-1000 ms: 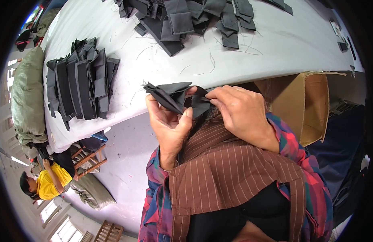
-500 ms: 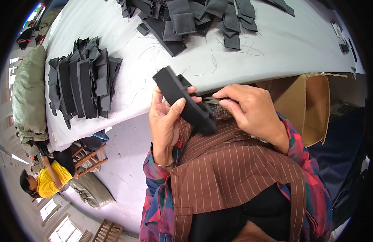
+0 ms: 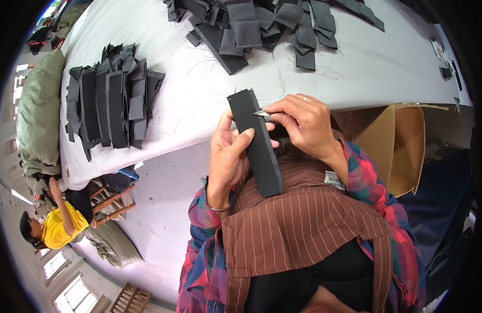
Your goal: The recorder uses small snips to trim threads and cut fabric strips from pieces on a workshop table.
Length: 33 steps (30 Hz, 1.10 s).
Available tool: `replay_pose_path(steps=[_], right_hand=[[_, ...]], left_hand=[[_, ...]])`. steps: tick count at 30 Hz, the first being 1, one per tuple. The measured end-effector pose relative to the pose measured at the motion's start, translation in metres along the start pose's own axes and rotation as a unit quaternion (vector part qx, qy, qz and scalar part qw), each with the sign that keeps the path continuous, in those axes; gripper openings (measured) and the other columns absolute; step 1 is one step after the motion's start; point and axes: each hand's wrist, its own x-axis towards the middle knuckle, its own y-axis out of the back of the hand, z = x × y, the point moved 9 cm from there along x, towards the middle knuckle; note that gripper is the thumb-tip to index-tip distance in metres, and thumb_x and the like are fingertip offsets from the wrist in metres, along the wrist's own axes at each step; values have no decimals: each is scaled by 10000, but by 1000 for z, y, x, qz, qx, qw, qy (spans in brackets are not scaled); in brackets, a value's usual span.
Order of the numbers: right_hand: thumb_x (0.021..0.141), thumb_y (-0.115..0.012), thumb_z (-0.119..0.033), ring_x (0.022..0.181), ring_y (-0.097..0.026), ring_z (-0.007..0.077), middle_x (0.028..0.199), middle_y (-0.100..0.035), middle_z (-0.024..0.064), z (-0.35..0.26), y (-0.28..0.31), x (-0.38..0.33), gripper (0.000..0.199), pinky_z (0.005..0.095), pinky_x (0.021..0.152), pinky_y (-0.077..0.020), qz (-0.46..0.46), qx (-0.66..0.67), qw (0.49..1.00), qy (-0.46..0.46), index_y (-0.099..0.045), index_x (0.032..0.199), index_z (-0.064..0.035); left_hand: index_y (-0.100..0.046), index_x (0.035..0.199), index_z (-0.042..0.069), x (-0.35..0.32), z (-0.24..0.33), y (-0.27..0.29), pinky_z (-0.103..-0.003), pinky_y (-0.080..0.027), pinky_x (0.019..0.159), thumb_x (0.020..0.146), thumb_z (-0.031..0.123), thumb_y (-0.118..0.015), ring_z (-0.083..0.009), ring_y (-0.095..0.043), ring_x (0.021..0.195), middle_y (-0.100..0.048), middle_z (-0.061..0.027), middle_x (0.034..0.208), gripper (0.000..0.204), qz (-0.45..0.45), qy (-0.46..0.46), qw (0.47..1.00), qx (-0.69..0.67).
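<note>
Head view: flat matte-black fabric strip [image 3: 255, 142]

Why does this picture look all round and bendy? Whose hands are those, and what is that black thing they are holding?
The camera sits on a person's head and looks down, and its wide lens bends straight edges. The hands are that person's own. The left hand holds a long dark fabric strip. The right hand pinches a small metal tool against the strip's edge. In front is a white table with a stack of dark fabric pieces on the left and a looser heap farther back. A cardboard box stands on the right. Another person in a yellow shirt sits lower left.
</note>
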Motion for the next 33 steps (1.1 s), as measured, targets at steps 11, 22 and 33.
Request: replay_pose_path(steps=[11, 22, 33], right_hand=[[765, -689, -143, 643, -583, 208, 751, -640, 19, 3, 1, 19, 128, 330, 587, -441, 30, -2, 999, -15, -651, 883, -112], [742, -686, -115, 671, -547, 217, 752, -619, 20, 8, 7, 33, 176, 335, 656, -402, -99, 19, 993, 63, -667, 916, -99], [749, -687, -131, 708, -590, 220, 756, -653, 22, 14, 4, 29, 118, 339, 663, -434, -161, 80, 982, 64, -667, 860, -99]], left_hand=[[-188, 1451, 25, 1, -4, -9, -349, -606, 671, 891, -66, -425, -282, -685, 826, -600, -247, 1084, 615, -13, 22, 997, 80], [-254, 1459, 11, -4, -1, -6, -284, -588, 539, 779, -96, -420, -232, -673, 816, -586, -178, 1092, 708, -30, 92, 986, 138], [-323, 1422, -22, -10, -7, -4, -267, -563, 507, 708, -51, -461, -231, -679, 750, -581, -183, 1130, 728, -71, 172, 970, 159]])
